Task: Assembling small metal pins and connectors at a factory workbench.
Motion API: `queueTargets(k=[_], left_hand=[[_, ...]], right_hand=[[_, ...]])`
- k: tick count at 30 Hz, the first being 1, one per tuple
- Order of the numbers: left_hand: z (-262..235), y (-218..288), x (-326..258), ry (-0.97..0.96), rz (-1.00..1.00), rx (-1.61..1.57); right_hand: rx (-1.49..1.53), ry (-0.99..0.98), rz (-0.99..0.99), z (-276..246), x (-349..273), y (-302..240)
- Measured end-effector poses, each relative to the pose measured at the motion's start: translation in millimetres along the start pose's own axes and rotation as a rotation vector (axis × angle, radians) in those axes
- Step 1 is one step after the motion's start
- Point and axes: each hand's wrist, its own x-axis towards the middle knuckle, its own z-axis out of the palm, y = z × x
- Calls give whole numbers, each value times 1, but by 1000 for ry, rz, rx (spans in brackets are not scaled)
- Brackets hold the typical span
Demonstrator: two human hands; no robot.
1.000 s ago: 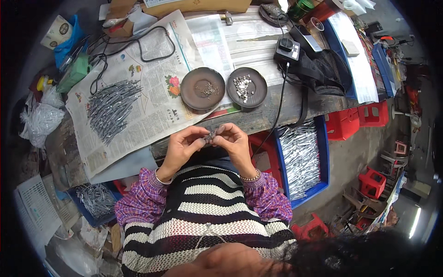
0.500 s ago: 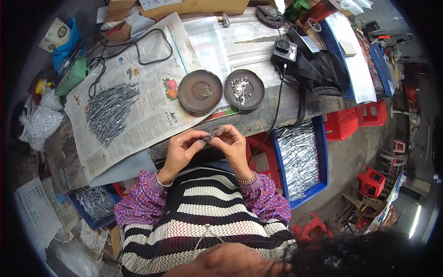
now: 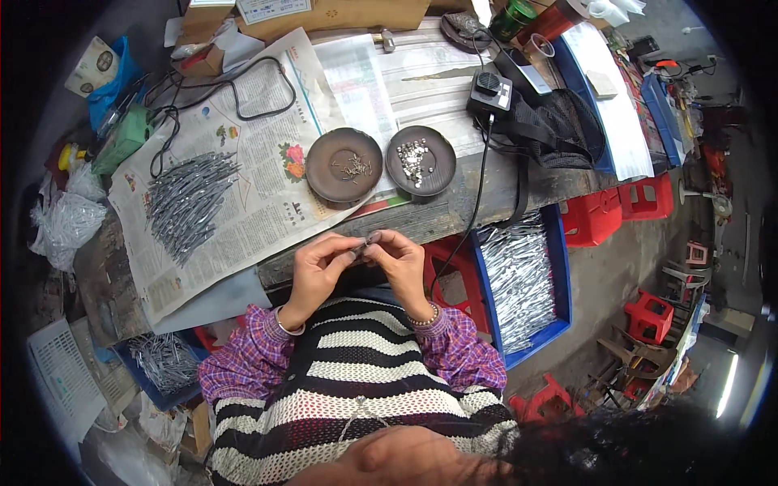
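Observation:
Fingertips of my left hand (image 3: 318, 270) and my right hand (image 3: 399, 263) meet in front of the bench edge. Both hands are pinched closed around a small dark piece, mostly hidden by the fingers, whose kind I cannot make out. Just beyond them stand two round brown dishes. Thin, short pin-like metal bits lie in the left dish (image 3: 318, 180); small shiny metal pieces fill part of the right dish (image 3: 444, 174). On the newspaper (image 3: 251, 215) to the left rests a pile of slim dark metal pieces (image 3: 190, 206).
A blue tray (image 3: 565, 279) full of silvery metal pieces stands right of my lap, beside red plastic stools (image 3: 592, 219). Another blue bin (image 3: 166, 397) of metal parts sits at lower left. A black device (image 3: 489, 93) with a hanging cable and a small hammer (image 3: 387, 40) lie on the bench.
My fingers have shifted slightly around the small piece, with the right fingertips drawn closer together. The whole view has moved a little; dishes and piles look the same.

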Motion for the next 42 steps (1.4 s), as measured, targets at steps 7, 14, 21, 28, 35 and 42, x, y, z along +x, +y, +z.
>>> queueTargets(k=[7, 14, 21, 28, 35, 42], left_hand=[[-3, 0, -1, 17, 14, 50], [-3, 3, 0, 3, -1, 49], [-4, 2, 0, 13, 11, 62], [-2, -1, -2, 23, -158, -91], [-3, -7, -2, 13, -159, -67], [-4, -8, -2, -10, -132, -20]], right_hand=[[-73, 12, 73, 2, -1, -10], [-43, 7, 83, 4, 0, -12], [-460, -64, -161, 5, 2, -11], [-209, 30, -102, -1, 9, -17], [-247, 71, -115, 2, 11, -19], [-165, 160, -63, -9, 12, -11]])
